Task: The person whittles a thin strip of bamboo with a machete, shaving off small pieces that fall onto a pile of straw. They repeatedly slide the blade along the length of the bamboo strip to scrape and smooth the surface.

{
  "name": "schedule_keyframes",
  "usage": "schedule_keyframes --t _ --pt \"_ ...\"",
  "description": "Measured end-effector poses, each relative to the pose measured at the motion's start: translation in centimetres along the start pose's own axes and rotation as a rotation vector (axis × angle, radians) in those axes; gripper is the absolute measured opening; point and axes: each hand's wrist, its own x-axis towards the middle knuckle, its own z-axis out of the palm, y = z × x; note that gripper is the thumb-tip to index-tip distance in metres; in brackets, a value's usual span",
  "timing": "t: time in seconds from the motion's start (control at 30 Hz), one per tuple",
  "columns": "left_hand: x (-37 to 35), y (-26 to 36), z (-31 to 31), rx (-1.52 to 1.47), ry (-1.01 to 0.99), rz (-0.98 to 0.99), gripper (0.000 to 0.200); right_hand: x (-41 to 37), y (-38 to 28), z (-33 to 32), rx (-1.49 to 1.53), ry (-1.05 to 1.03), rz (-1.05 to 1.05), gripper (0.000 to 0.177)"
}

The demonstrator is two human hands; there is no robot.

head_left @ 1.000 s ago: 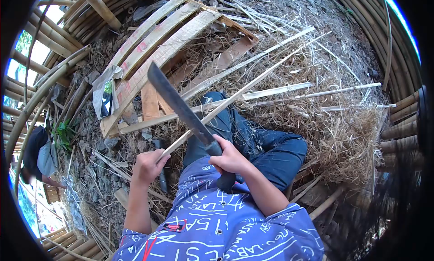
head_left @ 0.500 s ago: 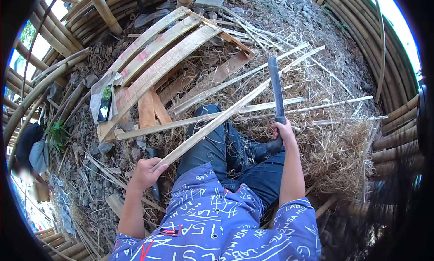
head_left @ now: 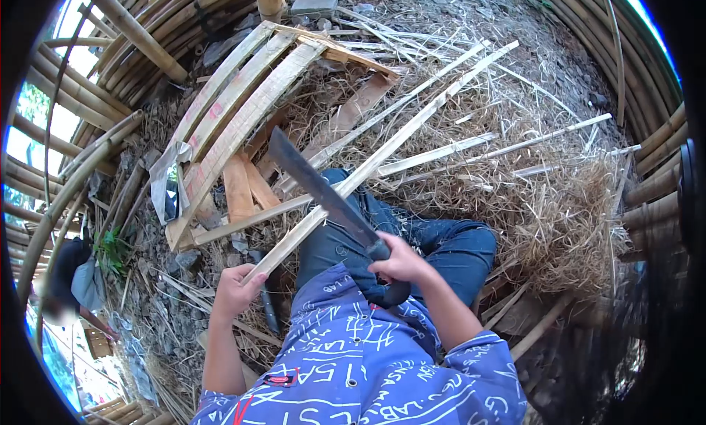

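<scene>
Grip of the left hand (head_left: 237,291) is closed around the near end of a long wooden strip (head_left: 401,142), which slants up and away across the legs (head_left: 463,252). Fingers of the right hand (head_left: 404,261) wrap a machete (head_left: 312,182) by its handle, its blade crossing over the strip, though whether they touch I cannot tell. Dry shavings (head_left: 566,226) lie heaped to the right, and a slatted wooden frame (head_left: 250,125) stands ahead on the left.

Left hand (head_left: 237,291) and right hand (head_left: 403,263) are clenched, forearms (head_left: 450,306) extended forward.
</scene>
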Motion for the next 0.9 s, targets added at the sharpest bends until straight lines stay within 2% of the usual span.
schedule_keyframes --t 0.07,0.13,0.27,0.3,0.33,0.47,0.6,0.67,0.73,0.8,0.9 --pt "-0.3 0.4 0.0 -0.110 -0.048 -0.088 0.019 0.4 0.5 -2.1 -0.040 0.180 0.008 0.062" --pt "-0.2 0.2 -0.1 -0.141 -0.063 -0.084 0.020 0.9 -1.0 -5.2 -0.007 0.231 -0.041 0.060" --pt "-0.1 0.8 0.1 -0.263 -0.163 -0.166 0.024 2.3 -1.2 -11.7 0.166 0.481 -0.019 0.053" --pt "0.0 0.9 0.3 -0.289 -0.178 -0.188 0.025 2.7 -0.9 -13.2 0.169 0.544 -0.025 0.047" --pt "0.0 1.0 0.4 -0.317 -0.193 -0.214 0.026 2.9 -0.8 -14.3 0.201 0.552 -0.049 0.040" --pt "0.4 1.5 0.8 -0.368 -0.212 -0.290 0.026 2.8 -0.7 -15.8 0.133 0.539 -0.036 0.035" --pt "1.2 1.3 0.1 -0.386 -0.133 -0.332 0.025 1.4 -1.4 -11.9 0.080 0.398 0.048 0.045" --pt "1.3 1.9 0.1 -0.349 -0.127 -0.345 0.025 1.4 -0.3 -8.9 0.075 0.326 -0.001 0.044" --pt "1.4 1.5 -0.3 -0.393 -0.157 -0.338 0.025 1.4 0.2 -7.0 0.180 0.332 -0.013 0.046" --pt "1.1 1.6 -0.3 -0.405 -0.179 -0.346 0.025 1.2 0.4 -6.2 0.190 0.355 -0.023 0.048" --pt "1.3 2.0 -0.3 -0.412 -0.164 -0.357 0.028 0.6 0.3 -4.7 0.146 0.283 -0.040 0.051"
